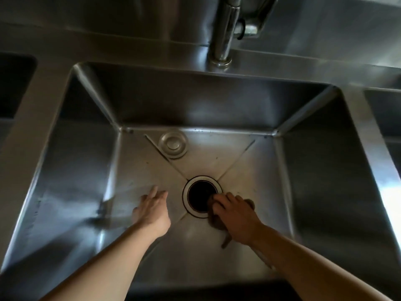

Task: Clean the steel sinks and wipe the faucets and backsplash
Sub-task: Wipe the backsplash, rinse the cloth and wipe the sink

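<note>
Sink: we look down into a deep steel sink (pixel 217 109), its floor creased by an X of lines that meet at the drain.
Drain: the open round drain (pixel 202 196) sits near the middle of the floor, dark inside with a bright ring around it.
Right hand: our right hand (pixel 235 213) presses a brown cloth (pixel 217 221) onto the floor at the right edge of the drain, fingers bent over the cloth and gripping it.
Left hand: our left hand (pixel 152 210) holds nothing, fingers stretched out and a little apart, lying on or just above the floor left of the drain; we cannot tell whether it touches.
Stopper: a round metal stopper (pixel 173 144) lies near the back wall, well apart from both hands.
Faucet: the faucet (pixel 225 29) rises from the rear ledge above the sink.
Backsplash: the steel backsplash (pixel 108 16) runs behind the faucet.
Neighbouring sinks: parts of two more sinks show, the left sink (pixel 15 83) and the right sink (pixel 386 114).
</note>
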Motion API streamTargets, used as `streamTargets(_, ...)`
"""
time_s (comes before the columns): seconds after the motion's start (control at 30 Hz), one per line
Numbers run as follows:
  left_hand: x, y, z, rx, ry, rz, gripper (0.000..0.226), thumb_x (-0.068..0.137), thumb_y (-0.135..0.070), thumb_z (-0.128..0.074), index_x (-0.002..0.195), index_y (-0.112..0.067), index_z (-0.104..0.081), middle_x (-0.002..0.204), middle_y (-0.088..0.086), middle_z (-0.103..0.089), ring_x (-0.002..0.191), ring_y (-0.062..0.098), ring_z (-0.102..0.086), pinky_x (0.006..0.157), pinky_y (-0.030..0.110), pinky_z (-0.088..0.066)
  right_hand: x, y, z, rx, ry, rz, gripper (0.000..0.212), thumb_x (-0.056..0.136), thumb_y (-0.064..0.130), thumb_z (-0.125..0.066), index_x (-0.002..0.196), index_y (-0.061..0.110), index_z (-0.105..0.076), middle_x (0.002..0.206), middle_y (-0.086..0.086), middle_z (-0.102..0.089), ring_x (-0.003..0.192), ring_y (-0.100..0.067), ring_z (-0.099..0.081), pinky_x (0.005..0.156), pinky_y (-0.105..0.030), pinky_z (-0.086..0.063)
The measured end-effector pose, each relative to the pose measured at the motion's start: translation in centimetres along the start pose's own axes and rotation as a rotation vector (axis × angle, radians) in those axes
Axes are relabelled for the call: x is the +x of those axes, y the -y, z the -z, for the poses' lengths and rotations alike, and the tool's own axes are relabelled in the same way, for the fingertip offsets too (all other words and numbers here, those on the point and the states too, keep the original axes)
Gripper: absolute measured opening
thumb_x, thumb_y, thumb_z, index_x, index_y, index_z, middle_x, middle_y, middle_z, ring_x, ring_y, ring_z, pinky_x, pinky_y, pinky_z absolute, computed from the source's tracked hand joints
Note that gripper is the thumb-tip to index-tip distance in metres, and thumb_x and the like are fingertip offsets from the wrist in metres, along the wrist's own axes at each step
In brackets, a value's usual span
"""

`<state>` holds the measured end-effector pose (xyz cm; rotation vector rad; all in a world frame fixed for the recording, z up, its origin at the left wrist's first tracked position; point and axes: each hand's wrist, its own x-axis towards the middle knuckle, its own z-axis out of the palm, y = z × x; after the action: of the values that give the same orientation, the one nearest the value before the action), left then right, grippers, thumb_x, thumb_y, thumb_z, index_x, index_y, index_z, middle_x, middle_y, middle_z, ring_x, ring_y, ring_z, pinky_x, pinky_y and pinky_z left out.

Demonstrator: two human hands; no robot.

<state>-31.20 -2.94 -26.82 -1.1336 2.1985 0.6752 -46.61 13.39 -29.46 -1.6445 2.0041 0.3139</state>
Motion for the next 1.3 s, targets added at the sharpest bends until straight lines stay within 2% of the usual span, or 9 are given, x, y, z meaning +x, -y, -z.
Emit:
streamTargets(0.17,0.8,-0.4,0.3,0.078,-0.001,0.028,0.062,0.09,-0.016,-0.053,0.146,-0.028,-0.029,0.153,-0.006,-0.014,0.133,0.02,-0.033,0.102,0.034,-0.04,1.1,-5.0,0.9,0.101,-0.189,-0.388,0.044,0.086,0.021,-0.06,0.127,0.016,-0.045,0.144,-0.008,-0.027,0.12,-0.031,-0.039,0.095,-0.041,-0.042)
streamTargets(0.37,3.1,-1.0,2.0,-0.011,-0.101,0.002,0.066,0.088,-0.007,-0.048,0.147,-0.025,-0.026,0.153,-0.006,-0.019,0.136,0.019,-0.03,0.106,0.033,-0.037,3.6,-11.1,2.7,0.155,-0.25,-0.668,0.066,0.088,0.021,-0.056,0.147,0.016,-0.026,0.156,-0.01,-0.012,0.132,-0.034,-0.026,0.11,-0.038,-0.025)
streamTargets(0.47,4.4,-1.1,2.7,-0.012,-0.134,-0.002,0.065,0.086,-0.005,-0.047,0.145,-0.025,-0.028,0.152,-0.007,-0.018,0.135,0.02,-0.03,0.104,0.034,-0.038,5.2,-13.5,3.9,0.214,-0.266,-0.751,0.069,0.088,0.016,-0.056,0.148,0.016,-0.023,0.157,-0.007,-0.01,0.132,-0.035,-0.024,0.107,-0.043,-0.03)
streamTargets(0.6,5.1,-0.7,2.3,0.03,-0.109,-0.001,0.059,0.089,-0.004,-0.043,0.143,-0.024,-0.033,0.153,-0.006,-0.017,0.135,0.021,-0.029,0.104,0.036,-0.039,7.9,-14.1,4.2,0.156,-0.25,-0.693,0.072,0.089,0.021,-0.051,0.15,0.01,-0.015,0.158,-0.01,-0.01,0.143,-0.03,-0.014,0.116,-0.041,-0.019)
streamTargets(0.7,5.0,-0.5,2.3,0.031,-0.104,-0.008,0.064,0.087,-0.005,-0.045,0.146,-0.024,-0.029,0.156,-0.008,-0.01,0.137,0.02,-0.026,0.105,0.035,-0.038,8.6,-12.2,3.9,0.179,-0.234,-0.591,0.067,0.094,0.018,-0.042,0.152,0.019,-0.01,0.16,-0.002,-0.001,0.137,-0.032,-0.021,0.112,-0.04,-0.025)
streamTargets(0.83,4.9,-0.6,2.5,-0.018,-0.081,-0.002,0.07,0.086,-0.005,-0.045,0.15,-0.023,-0.022,0.159,-0.007,-0.005,0.143,0.018,-0.018,0.112,0.034,-0.03,8.7,-8.7,3.8,0.249,-0.378,-0.26,0.054,0.089,0.01,-0.044,0.142,0.019,-0.041,0.156,-0.001,-0.025,0.128,-0.038,-0.033,0.106,-0.044,-0.032)
streamTargets(1.03,3.3,-0.8,2.2,-0.053,-0.125,-0.014,0.063,0.088,-0.008,-0.05,0.145,-0.024,-0.031,0.154,-0.008,-0.019,0.138,0.017,-0.029,0.109,0.032,-0.035,5.8,-3.7,2.3,0.206,-0.143,-0.051,0.056,0.087,0.006,-0.054,0.14,0.018,-0.041,0.155,0.002,-0.022,0.131,-0.029,-0.026,0.108,-0.038,-0.027)
streamTargets(1.17,1.5,-1.4,2.5,-0.066,-0.123,-0.006,0.061,0.087,-0.01,-0.053,0.144,-0.022,-0.033,0.15,-0.007,-0.025,0.135,0.018,-0.033,0.106,0.032,-0.037,3.9,-2.6,3.4,0.251,-0.078,0.059,0.039,0.086,0.012,-0.06,0.125,0.016,-0.058,0.137,0.002,-0.044,0.114,-0.028,-0.042,0.088,-0.028,-0.038)
streamTargets(1.3,-0.5,-1.6,3.2,-0.091,-0.133,0.005,0.059,0.089,-0.011,-0.053,0.143,-0.021,-0.034,0.149,-0.006,-0.028,0.135,0.017,-0.034,0.107,0.032,-0.036,2.4,-1.8,4.1,0.333,-0.155,-0.02,0.048,0.081,0.016,-0.067,0.128,0.021,-0.056,0.138,-0.001,-0.039,0.115,-0.029,-0.045,0.096,-0.033,-0.045)
